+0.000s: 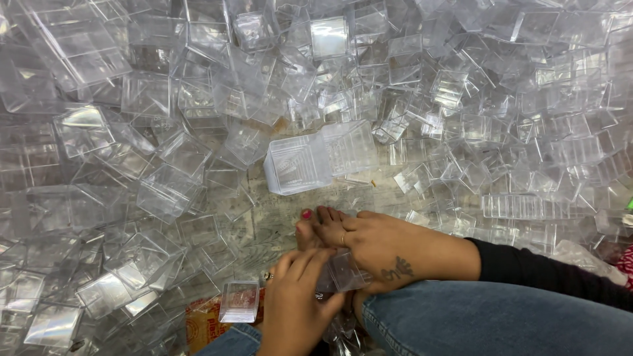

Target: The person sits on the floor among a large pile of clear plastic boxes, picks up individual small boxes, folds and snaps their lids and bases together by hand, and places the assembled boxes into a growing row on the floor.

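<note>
My left hand (297,303) and my right hand (389,247) meet low in the middle of the view over a small clear plastic box (344,271). Both hands grip it, the left from below and the right from above. My right arm, in a black sleeve, comes in from the right over my knee in blue jeans (494,323). Crinkled clear plastic film (343,329) lies under the hands. Part of the box is hidden by my fingers.
A deep heap of clear plastic boxes and lids (165,132) covers the floor all around. A frosted nested stack of boxes (320,158) lies on its side just ahead. A small clear box (239,301) sits on an orange packet (201,323) at my left.
</note>
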